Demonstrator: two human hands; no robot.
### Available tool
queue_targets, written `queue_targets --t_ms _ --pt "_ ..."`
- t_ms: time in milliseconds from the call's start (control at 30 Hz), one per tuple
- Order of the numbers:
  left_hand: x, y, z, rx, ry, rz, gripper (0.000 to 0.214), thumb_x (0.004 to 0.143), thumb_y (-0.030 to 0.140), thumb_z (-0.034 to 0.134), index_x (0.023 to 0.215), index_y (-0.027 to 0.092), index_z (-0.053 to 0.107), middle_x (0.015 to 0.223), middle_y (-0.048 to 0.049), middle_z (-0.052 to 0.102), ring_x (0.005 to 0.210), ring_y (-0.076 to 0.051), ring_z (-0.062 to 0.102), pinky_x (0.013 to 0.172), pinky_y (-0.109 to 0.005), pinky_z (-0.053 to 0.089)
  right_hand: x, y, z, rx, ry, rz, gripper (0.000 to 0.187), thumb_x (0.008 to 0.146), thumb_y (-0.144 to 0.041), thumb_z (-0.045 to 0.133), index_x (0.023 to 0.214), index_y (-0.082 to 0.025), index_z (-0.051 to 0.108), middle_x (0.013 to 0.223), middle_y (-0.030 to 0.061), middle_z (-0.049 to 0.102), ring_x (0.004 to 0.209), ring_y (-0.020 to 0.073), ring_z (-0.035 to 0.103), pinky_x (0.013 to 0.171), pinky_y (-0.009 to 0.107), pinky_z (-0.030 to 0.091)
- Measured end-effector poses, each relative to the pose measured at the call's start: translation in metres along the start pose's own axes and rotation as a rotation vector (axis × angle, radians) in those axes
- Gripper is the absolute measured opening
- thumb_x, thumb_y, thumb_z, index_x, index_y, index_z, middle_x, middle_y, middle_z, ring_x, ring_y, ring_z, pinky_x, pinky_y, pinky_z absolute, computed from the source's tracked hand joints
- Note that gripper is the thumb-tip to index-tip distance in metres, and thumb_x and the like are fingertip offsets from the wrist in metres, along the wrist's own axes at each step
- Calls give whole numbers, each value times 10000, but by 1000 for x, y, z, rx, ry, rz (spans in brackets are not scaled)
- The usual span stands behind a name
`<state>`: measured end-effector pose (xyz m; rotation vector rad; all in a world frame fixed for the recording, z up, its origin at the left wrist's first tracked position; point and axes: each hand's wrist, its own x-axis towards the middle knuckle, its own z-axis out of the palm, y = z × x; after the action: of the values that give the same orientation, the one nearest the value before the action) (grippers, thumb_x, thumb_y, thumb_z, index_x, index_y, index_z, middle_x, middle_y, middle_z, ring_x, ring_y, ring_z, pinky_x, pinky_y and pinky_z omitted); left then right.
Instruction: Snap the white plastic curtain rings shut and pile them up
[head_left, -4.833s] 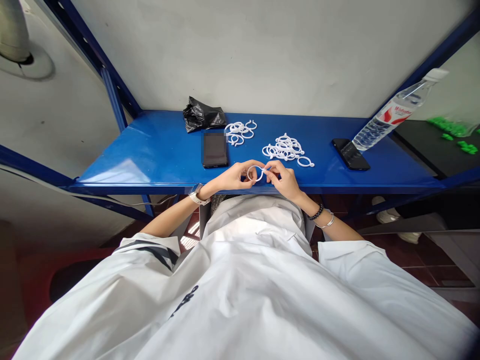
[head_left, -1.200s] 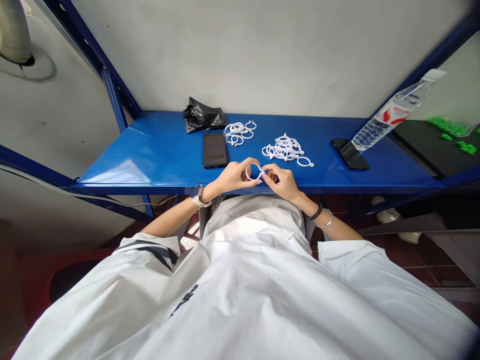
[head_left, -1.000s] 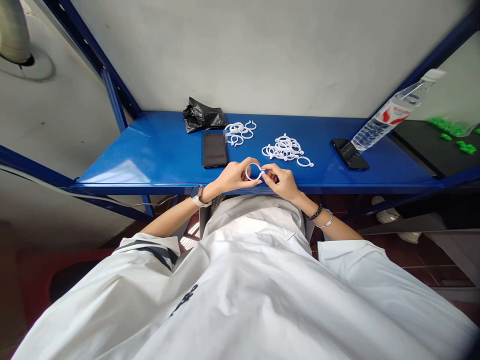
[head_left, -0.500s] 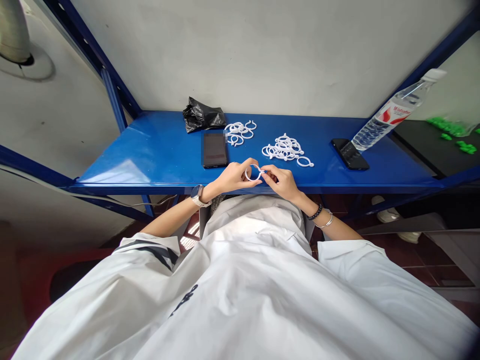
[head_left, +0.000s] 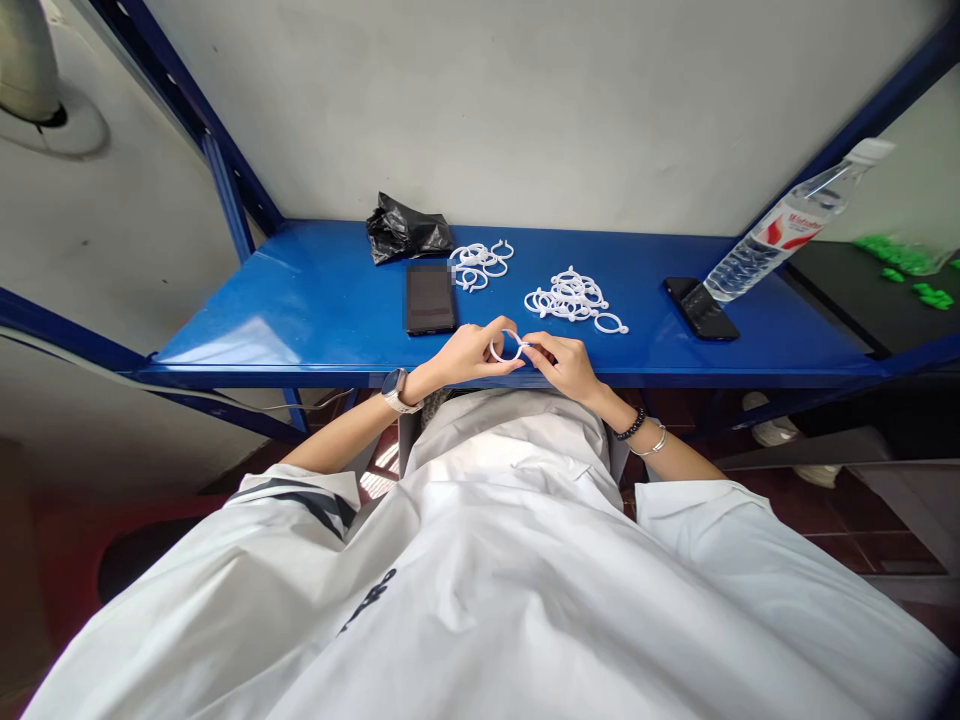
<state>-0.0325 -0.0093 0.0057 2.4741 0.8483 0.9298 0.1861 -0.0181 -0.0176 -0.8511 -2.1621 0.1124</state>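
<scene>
Between my hands, just over the front edge of the blue table, is a white plastic ring. My left hand grips the ring with thumb and fingers around its left side. My right hand pinches the ring's right end, where a small tab shows; fingertips hide part of it. Beyond my right hand lies a pile of white rings, with a single ring at its right side. A second, smaller group of white rings lies farther back, some with a gap in them.
A dark phone-like device lies left of the rings, with a black plastic bag behind it. On the right are a black phone and a water bottle. Green pieces lie on a black surface farther right. A wall backs the table.
</scene>
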Motion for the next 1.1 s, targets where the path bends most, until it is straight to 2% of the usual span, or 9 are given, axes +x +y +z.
queue_targets --t_ms 400,633,800,1100 --pt "0 -2 1 42 -5 25 440 888 598 572 1005 174 557 573 53 553 465 -97 516 497 -177 355 0 2 1 21 -13 -27 326 1038 -415 451 935 -204 677 736 22 711 602 140 620 605 251 431" --pt "1 -1 1 49 -26 12 463 875 616 573 1008 172 565 583 51 559 468 -95 520 504 -179 357 0 2 1 46 13 -53 245 1017 -320 510 872 -198 664 637 -4 662 560 130 601 581 240 427" --pt "1 0 0 53 -30 14 462 877 607 568 1011 165 572 590 46 560 470 -94 516 504 -180 355 0 2 1 63 -1 -26 236 1005 -307 520 838 -205 654 634 -8 665 546 128 588 567 242 417" --pt "1 0 0 64 -40 10 466 883 602 558 1038 163 584 601 43 573 471 -94 515 508 -186 356 0 2 1 64 15 -61 212 991 -261 526 811 -207 623 607 -18 648 529 125 581 556 236 406"
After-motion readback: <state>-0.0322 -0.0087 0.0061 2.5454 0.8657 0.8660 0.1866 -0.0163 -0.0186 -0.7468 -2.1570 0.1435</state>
